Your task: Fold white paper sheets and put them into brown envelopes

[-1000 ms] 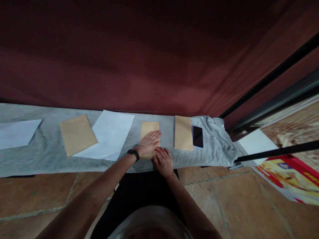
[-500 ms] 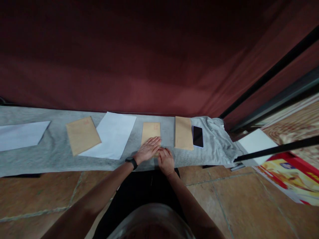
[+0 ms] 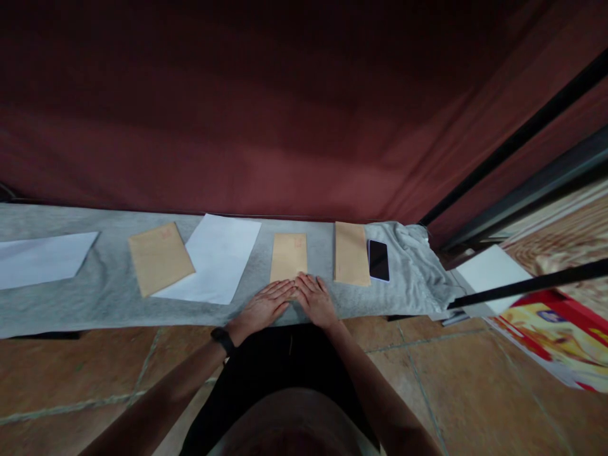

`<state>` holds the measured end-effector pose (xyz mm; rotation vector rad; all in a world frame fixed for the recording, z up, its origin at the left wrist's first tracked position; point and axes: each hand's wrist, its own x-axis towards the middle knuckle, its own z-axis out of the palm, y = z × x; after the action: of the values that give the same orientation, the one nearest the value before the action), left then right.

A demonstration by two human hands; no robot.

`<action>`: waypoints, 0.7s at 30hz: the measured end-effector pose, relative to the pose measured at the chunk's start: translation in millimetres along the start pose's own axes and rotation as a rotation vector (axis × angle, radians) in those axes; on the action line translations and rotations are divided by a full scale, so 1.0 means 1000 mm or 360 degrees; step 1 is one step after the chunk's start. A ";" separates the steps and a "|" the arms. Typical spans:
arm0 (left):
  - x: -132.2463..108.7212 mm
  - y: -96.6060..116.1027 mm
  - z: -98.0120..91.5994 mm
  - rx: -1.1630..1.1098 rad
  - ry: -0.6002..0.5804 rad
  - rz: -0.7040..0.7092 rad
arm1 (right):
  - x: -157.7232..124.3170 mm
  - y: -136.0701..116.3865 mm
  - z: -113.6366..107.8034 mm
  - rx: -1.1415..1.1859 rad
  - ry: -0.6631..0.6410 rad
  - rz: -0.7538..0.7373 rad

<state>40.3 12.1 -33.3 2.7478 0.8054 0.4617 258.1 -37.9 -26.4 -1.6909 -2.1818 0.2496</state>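
A brown envelope (image 3: 289,253) with small red print lies upright on the grey cloth (image 3: 114,316) in front of me. My left hand (image 3: 268,305), a black band on its wrist, rests flat on the envelope's near end from the left. From the right, my right hand (image 3: 314,299) lies on the same end with its fingers extended. The fingertips of both hands meet there and hide the envelope's lower edge. Neither hand is wrapped round anything.
Left of the envelope lie a white sheet (image 3: 223,256), a stack of larger brown envelopes (image 3: 161,258) overlapping it, and more white paper (image 3: 42,258). To the right are brown envelopes (image 3: 351,253), a phone (image 3: 379,260) and a colourful box (image 3: 560,335).
My left hand has slid down and left, off the middle of the envelope to its near end. My right hand has shifted slightly, its fingers now straighter and flatter.
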 end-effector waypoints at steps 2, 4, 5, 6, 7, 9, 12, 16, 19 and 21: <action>-0.001 0.001 -0.001 0.0005 0.0051 -0.0012 | 0.008 0.002 0.000 -0.0068 -0.0063 -0.0027; 0.000 0.003 -0.001 0.0030 0.0077 -0.0018 | 0.019 0.005 0.001 -0.0112 -0.0097 -0.0024; 0.000 0.004 -0.002 0.0042 0.0076 -0.0018 | 0.025 0.006 0.002 -0.0121 -0.0113 -0.0018; 0.001 0.006 -0.002 0.0047 0.0074 -0.0020 | 0.032 0.008 0.003 -0.0125 -0.0133 -0.0011; 0.001 0.007 -0.003 0.0047 0.0074 -0.0027 | 0.039 0.010 0.003 -0.0125 -0.0160 -0.0004; 0.002 0.009 -0.005 0.0033 0.0082 -0.0045 | 0.052 0.016 0.002 -0.0118 -0.0247 -0.0001; 0.002 0.010 -0.008 0.0011 0.0096 -0.0061 | 0.070 0.026 -0.001 -0.0110 -0.0420 -0.0027; 0.002 0.011 -0.009 0.0010 0.0097 -0.0071 | 0.087 0.034 0.000 -0.0152 -0.0347 -0.0053; 0.002 0.011 -0.008 0.0010 0.0095 -0.0074 | 0.097 0.034 0.006 -0.0172 -0.0272 -0.0021; 0.001 0.012 -0.008 0.0004 0.0092 -0.0071 | 0.104 0.032 0.011 -0.0181 -0.0244 0.0007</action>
<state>44.2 4.5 -21.8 2.7240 0.8796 0.5339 260.7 71.2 -29.1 -1.7912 -2.3440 0.2693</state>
